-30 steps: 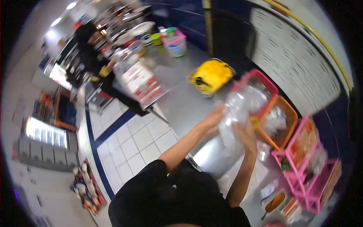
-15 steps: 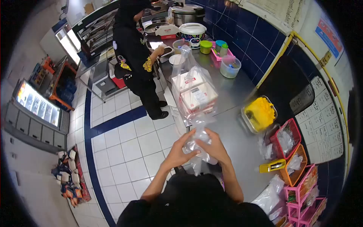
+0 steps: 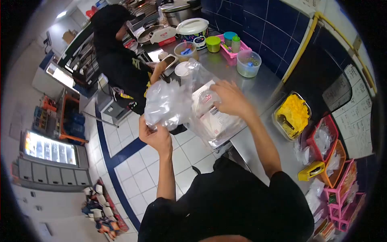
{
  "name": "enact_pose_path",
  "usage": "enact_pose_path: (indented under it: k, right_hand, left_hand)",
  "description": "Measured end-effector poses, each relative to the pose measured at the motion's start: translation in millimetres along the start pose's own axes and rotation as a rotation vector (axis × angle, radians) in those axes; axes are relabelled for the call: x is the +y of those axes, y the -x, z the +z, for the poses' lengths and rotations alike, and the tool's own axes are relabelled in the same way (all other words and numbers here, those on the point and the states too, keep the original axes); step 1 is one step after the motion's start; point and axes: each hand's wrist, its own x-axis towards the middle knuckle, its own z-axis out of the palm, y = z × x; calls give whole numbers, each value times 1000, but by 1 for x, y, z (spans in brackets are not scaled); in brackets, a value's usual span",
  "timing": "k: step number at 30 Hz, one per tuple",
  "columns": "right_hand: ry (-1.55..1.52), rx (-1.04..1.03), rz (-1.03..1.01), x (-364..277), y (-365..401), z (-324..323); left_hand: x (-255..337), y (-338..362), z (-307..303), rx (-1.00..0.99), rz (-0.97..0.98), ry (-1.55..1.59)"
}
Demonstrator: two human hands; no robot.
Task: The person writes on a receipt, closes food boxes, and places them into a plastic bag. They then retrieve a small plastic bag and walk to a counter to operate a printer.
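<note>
My left hand [image 3: 156, 137] is closed on a bunched clear plastic bag [image 3: 167, 103], lifted above the counter's front edge; its contents cannot be made out. A larger clear carrier bag [image 3: 197, 74] stands on the counter around white food boxes [image 3: 207, 103] with red print. Over these boxes, my right hand [image 3: 233, 100] curls its fingers at the carrier bag's side, slightly blurred. The bunched bag touches or overlaps the carrier bag's left side.
A co-worker [image 3: 113, 52] in black handles a metal container [image 3: 169, 63] at the far left. Beyond the boxes stand a white cup [image 3: 182, 69] and a clear tub [image 3: 248, 64]. A tray of yellow shreds [image 3: 292, 115], a tape dispenser [image 3: 311, 171] and baskets [image 3: 322, 137] line the right side.
My hands have moved apart and forward from the counter edge. The left lifted the plastic bag to the left; the right reached over to the carrier bag. The view has shifted.
</note>
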Motion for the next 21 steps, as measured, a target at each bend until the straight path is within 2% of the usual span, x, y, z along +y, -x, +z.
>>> enact_pose_path:
  k: [2,3,5,6,7,8,9,10,11,12,13,14,16,17,21]
  right_hand:
    - [-207,-255,92,24,-13,-5]
    - [-205,-239,102,29,-17,-10]
    - [-146,329,255,22,-3,-15]
    - [-137,329,289,17,12,-12]
    - [-206,367,450,12,25,-6]
    - [-271,423,608,10,34,0]
    - [-251,455,640,7,42,8]
    - [-366,519,696,1,52,18]
    - [-479,590,750,-3,55,26]
    - [-455,633,790,-6,52,29]
    - [-445,678,710,-11,48,31]
    - [-431,710,627,-17,45,32]
    - [-485,738,696,-29,40,33]
    - [-557,753,719,-32,36,33]
    - [-446,888,738,-43,43,55]
  left_hand:
    - [-13,-12,34,-43,165,-59]
    - [-20,-20,57,-108,371,25]
    - [-41,-27,90,-507,517,-67]
    - [-55,-27,104,-744,525,-112]
    - [-84,-18,117,-905,512,-122]
    - [-104,-14,133,-1041,571,-64]
    - [-131,-6,149,-1164,648,-16]
    - [-149,2,163,-1292,726,38]
    - [-150,4,179,-1336,741,80]
    - [-150,7,197,-1706,481,10]
    - [-151,13,214,-2057,194,-85]
    - [-162,29,242,-2104,209,-57]
    - [-187,68,292,-2366,729,-685]
    - [-197,73,310,-2435,874,-797]
    - [-238,55,311,-2478,801,-509]
